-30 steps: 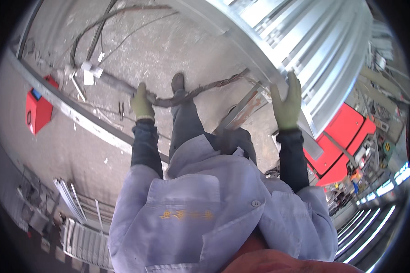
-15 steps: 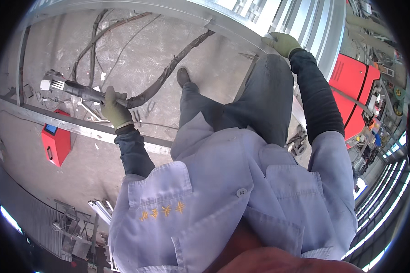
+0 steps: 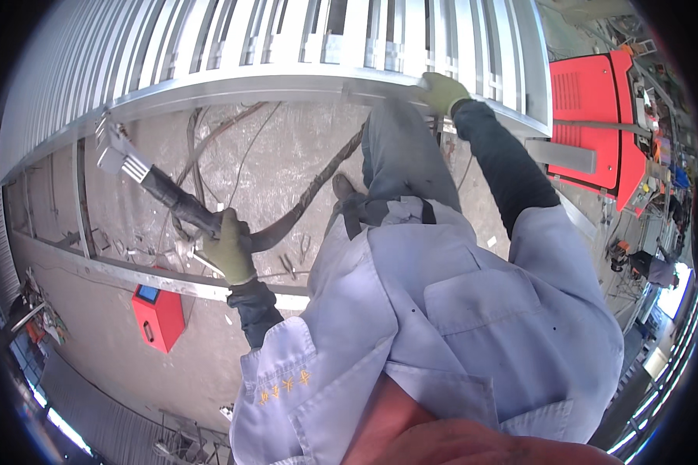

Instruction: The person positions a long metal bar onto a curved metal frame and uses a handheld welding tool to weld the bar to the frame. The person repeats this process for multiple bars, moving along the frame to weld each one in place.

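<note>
My left hand [image 3: 231,248], in a green work glove, is closed around the black handle of a handheld welding gun [image 3: 171,191]. The gun's pale, ribbed head points up and left, near the edge of a slatted metal panel [image 3: 240,84]. From the grip, a thick dark-sheathed cable [image 3: 306,200] runs right and up towards my legs. My right hand [image 3: 445,94], gloved alike, rests on the panel's near edge with the fingers bent over it. Its fingertips are partly blurred.
Below the panel runs a metal frame rail [image 3: 116,267], with a red box [image 3: 159,316] on the floor beyond it. Cables [image 3: 198,147] and scraps lie on the concrete floor. A large red cabinet [image 3: 585,147] stands right of the panel. A person [image 3: 659,267] is at the far right.
More of the slatted panel has come into view as my head turned. My left hand has brought the welding gun closer to the panel edge. My right hand is still at that edge.
</note>
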A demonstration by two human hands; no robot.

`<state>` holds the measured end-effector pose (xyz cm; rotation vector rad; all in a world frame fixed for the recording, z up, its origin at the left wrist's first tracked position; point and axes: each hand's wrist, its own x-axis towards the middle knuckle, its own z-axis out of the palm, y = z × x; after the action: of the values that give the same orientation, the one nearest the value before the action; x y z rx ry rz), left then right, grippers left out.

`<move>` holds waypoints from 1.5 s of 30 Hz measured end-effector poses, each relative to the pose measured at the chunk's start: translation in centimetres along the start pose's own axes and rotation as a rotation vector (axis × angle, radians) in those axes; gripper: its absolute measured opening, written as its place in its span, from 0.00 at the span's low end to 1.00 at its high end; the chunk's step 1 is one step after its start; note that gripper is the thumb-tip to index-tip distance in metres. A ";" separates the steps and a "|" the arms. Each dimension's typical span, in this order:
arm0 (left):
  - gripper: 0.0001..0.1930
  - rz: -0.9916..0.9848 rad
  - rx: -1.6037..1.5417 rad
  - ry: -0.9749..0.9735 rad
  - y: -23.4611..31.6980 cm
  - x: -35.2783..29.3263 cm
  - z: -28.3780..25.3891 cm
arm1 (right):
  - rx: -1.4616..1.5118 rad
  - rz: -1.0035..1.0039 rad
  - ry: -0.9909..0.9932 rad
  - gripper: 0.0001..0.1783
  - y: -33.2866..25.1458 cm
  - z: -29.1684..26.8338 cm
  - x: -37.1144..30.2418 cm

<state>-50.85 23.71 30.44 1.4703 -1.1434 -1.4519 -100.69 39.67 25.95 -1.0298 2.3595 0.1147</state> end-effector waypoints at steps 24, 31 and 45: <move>0.27 0.782 0.524 -1.421 6.5 -11.1 43.1 | 0.938 -0.807 1.333 0.35 10.5 -21.5 -7.7; 0.31 0.757 0.494 -1.433 3.1 -11.6 50.2 | 1.019 -0.383 1.228 0.38 25.2 -19.7 -4.2; 0.32 0.666 0.584 -1.594 2.3 -6.5 54.5 | 1.008 -0.123 0.806 0.44 30.8 -18.3 1.1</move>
<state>-105.03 33.04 31.19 -0.2394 -2.7650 -1.7074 -131.15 55.27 36.48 -0.7248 2.4115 -1.6159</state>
